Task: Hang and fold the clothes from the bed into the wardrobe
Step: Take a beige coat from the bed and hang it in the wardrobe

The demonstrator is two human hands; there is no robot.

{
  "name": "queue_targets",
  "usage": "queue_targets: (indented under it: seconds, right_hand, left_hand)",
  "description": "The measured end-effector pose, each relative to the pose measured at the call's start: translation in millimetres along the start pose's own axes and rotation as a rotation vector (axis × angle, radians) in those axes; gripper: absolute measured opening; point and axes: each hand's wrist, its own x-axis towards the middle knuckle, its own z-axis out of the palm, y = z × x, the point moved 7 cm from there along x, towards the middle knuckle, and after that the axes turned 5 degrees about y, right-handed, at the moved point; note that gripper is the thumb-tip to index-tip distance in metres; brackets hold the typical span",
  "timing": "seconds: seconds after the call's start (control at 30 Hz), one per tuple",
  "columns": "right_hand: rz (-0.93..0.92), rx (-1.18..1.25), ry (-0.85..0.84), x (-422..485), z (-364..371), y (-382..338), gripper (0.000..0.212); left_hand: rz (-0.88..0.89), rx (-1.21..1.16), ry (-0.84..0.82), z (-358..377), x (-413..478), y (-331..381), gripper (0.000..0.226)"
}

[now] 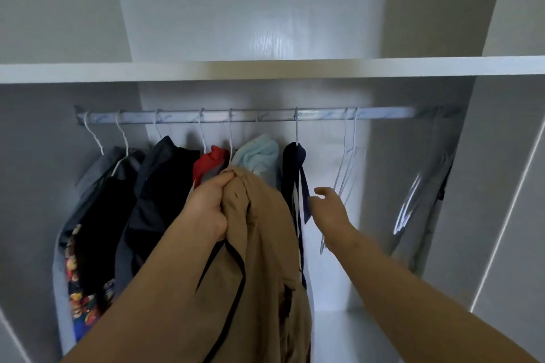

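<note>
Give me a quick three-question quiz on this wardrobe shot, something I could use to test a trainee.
1. True or false: the left hand grips the tan garment.
2. Multiple choice: the right hand is
A) closed round a red shirt
B) open, fingers spread, next to the empty white hangers
C) resting on the shelf above
3. Fill in: on the rail, between the red garment and the navy garment, hangs a ____.

Key: 1 true; 2 B; 3 light blue garment.
</note>
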Motion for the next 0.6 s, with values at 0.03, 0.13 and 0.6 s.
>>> queue_targets:
  seconds: [0.03, 0.13, 0.6]
  right_hand:
    - [-0.024, -0.06, 0.009, 8.8, 0.7, 2.0, 0.047]
    - [-0.033, -0.165, 0.018, 30.4, 3.6, 13.4, 0.054]
    - [0.023, -0.453, 0.221, 91.2, -35.0, 44.5, 0.048]
  left_hand:
    - [-0.012, -0.016, -0.002, 2.9, 4.9, -1.7, 0.037]
    - [-0.029, -0.032, -0.011, 9.0, 15.9, -4.3, 0.036]
    - [-0.089, -0.102, -0.031, 26.0, 51.7, -14.6, 0.038]
